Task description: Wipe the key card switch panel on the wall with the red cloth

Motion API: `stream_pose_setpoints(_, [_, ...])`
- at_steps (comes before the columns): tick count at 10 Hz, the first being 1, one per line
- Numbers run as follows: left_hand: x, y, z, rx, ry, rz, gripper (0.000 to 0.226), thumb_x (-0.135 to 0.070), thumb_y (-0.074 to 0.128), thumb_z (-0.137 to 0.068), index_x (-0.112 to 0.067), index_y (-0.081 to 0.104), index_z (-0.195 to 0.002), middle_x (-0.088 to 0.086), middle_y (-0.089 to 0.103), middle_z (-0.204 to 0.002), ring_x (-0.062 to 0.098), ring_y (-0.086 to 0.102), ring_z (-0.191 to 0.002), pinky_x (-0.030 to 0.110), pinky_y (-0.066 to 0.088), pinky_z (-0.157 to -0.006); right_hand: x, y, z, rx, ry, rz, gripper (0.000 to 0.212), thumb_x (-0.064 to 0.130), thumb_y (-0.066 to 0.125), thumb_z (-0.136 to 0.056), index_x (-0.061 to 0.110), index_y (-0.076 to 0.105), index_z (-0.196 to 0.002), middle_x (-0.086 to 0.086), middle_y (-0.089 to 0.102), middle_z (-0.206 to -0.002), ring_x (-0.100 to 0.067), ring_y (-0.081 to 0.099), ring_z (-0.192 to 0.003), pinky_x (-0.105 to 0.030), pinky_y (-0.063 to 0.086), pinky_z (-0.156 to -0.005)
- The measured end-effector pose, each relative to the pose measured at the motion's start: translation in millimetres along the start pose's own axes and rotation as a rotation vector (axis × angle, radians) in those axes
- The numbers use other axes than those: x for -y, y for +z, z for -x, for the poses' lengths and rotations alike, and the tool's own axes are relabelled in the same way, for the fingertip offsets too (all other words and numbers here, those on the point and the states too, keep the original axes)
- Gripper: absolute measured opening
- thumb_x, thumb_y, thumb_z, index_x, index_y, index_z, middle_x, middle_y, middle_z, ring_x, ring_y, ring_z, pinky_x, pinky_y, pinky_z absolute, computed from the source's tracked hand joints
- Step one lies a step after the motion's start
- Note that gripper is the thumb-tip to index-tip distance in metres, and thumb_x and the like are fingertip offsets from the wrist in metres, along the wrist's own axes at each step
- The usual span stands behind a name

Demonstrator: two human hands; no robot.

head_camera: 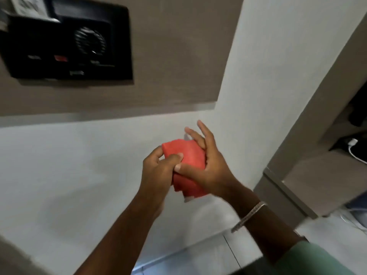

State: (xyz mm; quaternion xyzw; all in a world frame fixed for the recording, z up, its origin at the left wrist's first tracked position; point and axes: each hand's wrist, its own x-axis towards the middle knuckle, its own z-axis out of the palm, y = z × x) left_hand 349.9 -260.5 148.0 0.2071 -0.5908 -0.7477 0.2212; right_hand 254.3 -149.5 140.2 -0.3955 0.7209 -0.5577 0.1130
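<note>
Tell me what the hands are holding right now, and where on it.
Both hold the folded red cloth: the left hand pinches its left edge, the right hand cups its right side, thumb across the front. It is away from the black wall panel.

No text can be read: the markings on the black switch panel and the white card above it are blurred.

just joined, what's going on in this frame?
A person holds a folded red cloth in both hands, left hand gripping its near edge, right hand cupping the far side. They hold it in front of the white wall, below the black switch panel. The cloth isn't touching the panel, so no wiping is happening now.
</note>
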Motion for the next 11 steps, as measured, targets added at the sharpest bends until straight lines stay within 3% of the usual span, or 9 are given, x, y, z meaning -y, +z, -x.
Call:
stream_pose_setpoints(1, [31.3, 67.4, -21.4, 0.028, 0.033, 0.005, 0.018, -0.022, 0.065, -0.085, -0.025, 0.068, -0.102, 0.005, 0.076, -0.095, 0.022, 0.073, -0.082, 0.038, 0.06, -0.066, -41.6, -80.2, 16.2, -0.064, 0.365, -0.311, 0.083, 0.042, 0.079, -0.074, 0.026, 0.039, -0.145, -0.001, 0.064, -0.135, -0.019, 0.071, -0.111, -0.035, 0.064, -0.08])
stream_pose_setpoints(2, [60.7, 121.2, -35.5, 0.013, 0.095, -0.158, 0.019, -0.033, 0.062, -0.08, -0.023, 0.066, -0.096, 0.005, 0.074, -0.09, 0.024, 0.072, -0.082, 0.042, 0.061, -0.074, -73.1, -132.8, 27.6, -0.096, 0.471, -0.35, 0.063, 0.031, 0.081, -0.075, 0.011, 0.058, -0.13, -0.015, 0.075, -0.114, -0.03, 0.076, -0.092, -0.042, 0.064, -0.071])
stream_pose_setpoints(3, [93.5, 174.9, -45.0, -0.009, 0.1, -0.326, 0.029, -0.039, 0.06, -0.079, -0.014, 0.064, -0.094, 0.008, 0.073, -0.088, 0.027, 0.069, -0.084, 0.045, 0.058, -0.08, -103.2, -175.3, 38.2, -0.23, 0.514, -0.297, 0.048, 0.019, 0.078, -0.079, 0.002, 0.064, -0.121, -0.023, 0.075, -0.108, -0.033, 0.073, -0.089, -0.047, 0.061, -0.083])
stream_pose_setpoints(5, [175.9, 284.7, -62.1, 0.17, -0.202, -0.188, 0.036, -0.014, 0.071, -0.084, -0.018, 0.061, -0.118, 0.017, 0.071, -0.117, 0.032, 0.069, -0.1, 0.053, 0.059, -0.088, -183.6, -272.4, 55.1, -0.485, 0.601, 0.234, 0.019, 0.004, 0.07, -0.086, 0.008, 0.073, -0.104, -0.012, 0.076, -0.094, -0.026, 0.071, -0.083, -0.042, 0.061, -0.082])
stream_pose_setpoints(6, [218.1, 336.2, -60.5, 0.291, -0.317, -0.091, 0.082, 0.005, 0.065, -0.08, -0.024, 0.034, -0.151, 0.009, 0.061, -0.134, 0.016, 0.067, -0.099, 0.041, 0.059, -0.092, -232.6, -320.2, 66.7, -0.441, 0.644, 0.503, 0.02, 0.009, 0.065, -0.09, 0.014, 0.072, -0.108, -0.005, 0.072, -0.1, -0.026, 0.064, -0.091, -0.037, 0.051, -0.083])
stream_pose_setpoints(7, [233.6, 353.4, -61.3, 0.364, -0.401, -0.021, 0.093, 0.002, 0.067, -0.08, -0.031, 0.021, -0.155, 0.006, 0.055, -0.141, 0.009, 0.064, -0.1, 0.038, 0.055, -0.098, -261.0, -342.7, 67.9, -0.43, 0.663, 0.593, 0.024, 0.01, 0.061, -0.093, 0.014, 0.07, -0.115, -0.005, 0.07, -0.104, -0.021, 0.059, -0.092, -0.034, 0.045, -0.085])
stream_pose_setpoints(8, [249.6, 357.4, -66.5, 0.389, -0.451, -0.024, 0.085, -0.007, 0.069, -0.084, -0.03, 0.025, -0.153, 0.004, 0.051, -0.148, 0.022, 0.057, -0.126, 0.043, 0.051, -0.105, -295.7, -364.3, 67.5, -0.46, 0.7, 0.597, 0.03, 0.006, 0.055, -0.094, 0.012, 0.067, -0.121, -0.014, 0.072, -0.113, -0.032, 0.063, -0.1, -0.038, 0.047, -0.091])
stream_pose_setpoints(9, [251.3, 348.7, -73.6, 0.384, -0.409, -0.052, 0.073, -0.002, 0.065, -0.088, -0.021, 0.034, -0.151, 0.007, 0.051, -0.149, 0.024, 0.054, -0.132, 0.028, 0.054, -0.096, -313.2, -365.8, 67.1, -0.447, 0.712, 0.619, 0.035, 0.004, 0.052, -0.094, 0.011, 0.065, -0.125, -0.017, 0.072, -0.118, -0.036, 0.064, -0.107, -0.032, 0.044, -0.09])
stream_pose_setpoints(11, [236.3, 303.7, -83.6, 0.309, -0.07, -0.462, 0.049, -0.022, 0.059, -0.094, -0.018, 0.05, -0.142, 0.0, 0.054, -0.146, 0.015, 0.047, -0.138, 0.027, 0.038, -0.11, -319.5, -357.4, 56.0, -0.572, 0.689, 0.771, 0.05, 0.019, 0.054, -0.096, 0.022, 0.046, -0.145, -0.014, 0.058, -0.14, -0.036, 0.053, -0.127, -0.049, 0.043, -0.108])
